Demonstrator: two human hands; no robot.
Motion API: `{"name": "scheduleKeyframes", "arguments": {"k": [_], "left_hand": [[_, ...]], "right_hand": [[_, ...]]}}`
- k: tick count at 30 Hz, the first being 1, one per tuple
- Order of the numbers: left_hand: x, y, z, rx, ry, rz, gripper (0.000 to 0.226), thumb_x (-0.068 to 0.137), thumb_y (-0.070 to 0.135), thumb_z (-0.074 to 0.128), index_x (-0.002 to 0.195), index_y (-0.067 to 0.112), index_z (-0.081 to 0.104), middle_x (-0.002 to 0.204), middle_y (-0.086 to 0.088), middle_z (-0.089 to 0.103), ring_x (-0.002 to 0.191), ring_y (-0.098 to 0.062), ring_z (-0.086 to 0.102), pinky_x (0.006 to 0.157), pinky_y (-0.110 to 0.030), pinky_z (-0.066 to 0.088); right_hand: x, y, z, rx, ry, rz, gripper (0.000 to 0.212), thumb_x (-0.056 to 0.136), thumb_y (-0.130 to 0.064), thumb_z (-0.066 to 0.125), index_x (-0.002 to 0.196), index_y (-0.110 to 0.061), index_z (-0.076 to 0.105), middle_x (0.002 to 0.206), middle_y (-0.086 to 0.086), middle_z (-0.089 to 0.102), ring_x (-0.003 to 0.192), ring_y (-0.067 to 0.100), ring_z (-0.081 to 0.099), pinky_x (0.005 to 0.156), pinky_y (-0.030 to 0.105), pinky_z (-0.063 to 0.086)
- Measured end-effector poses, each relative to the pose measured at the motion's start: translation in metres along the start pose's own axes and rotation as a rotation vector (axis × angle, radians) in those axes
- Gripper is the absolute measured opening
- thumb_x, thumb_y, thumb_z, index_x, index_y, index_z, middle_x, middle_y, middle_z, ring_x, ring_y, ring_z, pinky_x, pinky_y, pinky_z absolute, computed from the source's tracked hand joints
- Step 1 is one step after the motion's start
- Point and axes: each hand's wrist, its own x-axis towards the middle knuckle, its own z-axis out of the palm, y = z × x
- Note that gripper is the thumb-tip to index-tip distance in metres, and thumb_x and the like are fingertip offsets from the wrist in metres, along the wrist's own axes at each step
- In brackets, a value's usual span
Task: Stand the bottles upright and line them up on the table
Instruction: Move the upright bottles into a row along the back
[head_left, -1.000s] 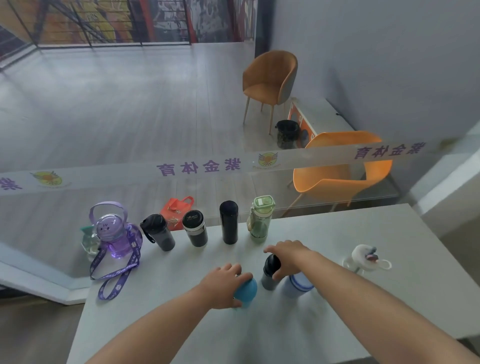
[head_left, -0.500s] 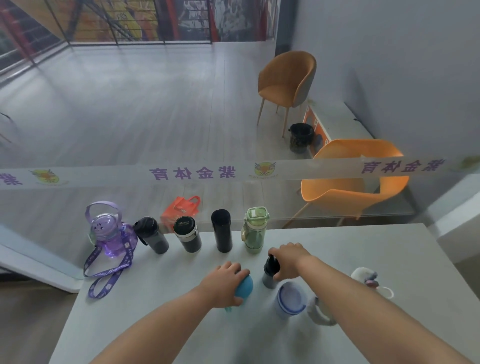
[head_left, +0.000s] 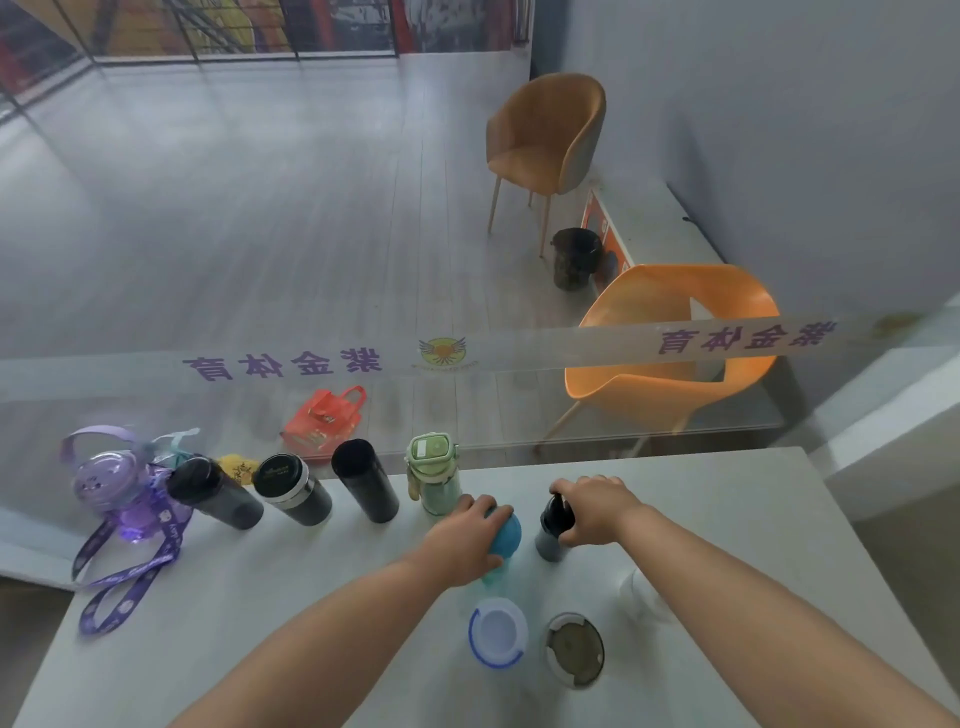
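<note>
The left hand has its grip curled over the top of the blue bottle, which stands near the middle of the bench. At that bottle's 3 o'clock, just beside it, the right hand closes its grip on the black cap of the grey bottle, which is also upright. From 9 to 11 o'clock of the blue bottle, a row runs along the far edge: green bottle, black flask, banded cup, dark bottle and purple bottle, whose strap trails toward 6 o'clock. At 6 o'clock of the held pair stand a white bottle and a tan-lidded bottle, near each other but apart.
</note>
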Motion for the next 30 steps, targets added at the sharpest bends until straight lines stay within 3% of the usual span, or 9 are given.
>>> {"name": "scheduleKeyframes", "arguments": {"k": [9, 19, 30], "left_hand": [[0.073, 0.016, -0.025, -0.017, 0.0, -0.058, 0.068, 0.088, 0.027, 0.066, 0.146, 0.02, 0.031, 0.144, -0.008, 0.038, 0.123, -0.034, 0.036, 0.101, -0.048, 0.043], [0.106, 0.019, -0.036, -0.029, -0.015, -0.067, 0.069, 0.09, 0.026, 0.067, 0.148, 0.021, 0.03, 0.148, -0.007, 0.036, 0.126, -0.033, 0.034, 0.106, -0.046, 0.038], [0.103, 0.025, -0.038, 0.0, 0.012, -0.105, 0.077, 0.085, 0.04, 0.07, 0.148, 0.028, 0.027, 0.153, -0.004, 0.026, 0.135, -0.032, 0.029, 0.108, -0.047, 0.036]], "right_hand": [[0.011, 0.052, -0.008, 0.087, 0.052, 0.016, 0.071, 0.075, -0.052, 0.068, 0.137, -0.028, 0.043, 0.125, 0.007, 0.06, 0.118, 0.03, 0.053, 0.098, 0.04, 0.037], [0.02, 0.064, -0.01, 0.101, 0.088, -0.033, 0.072, 0.077, -0.05, 0.07, 0.141, -0.029, 0.044, 0.13, 0.004, 0.061, 0.121, 0.029, 0.056, 0.101, 0.04, 0.037], [0.038, 0.078, -0.022, 0.087, 0.129, 0.009, 0.071, 0.081, -0.046, 0.068, 0.144, -0.028, 0.041, 0.131, 0.009, 0.059, 0.122, 0.032, 0.054, 0.102, 0.042, 0.038]]}}
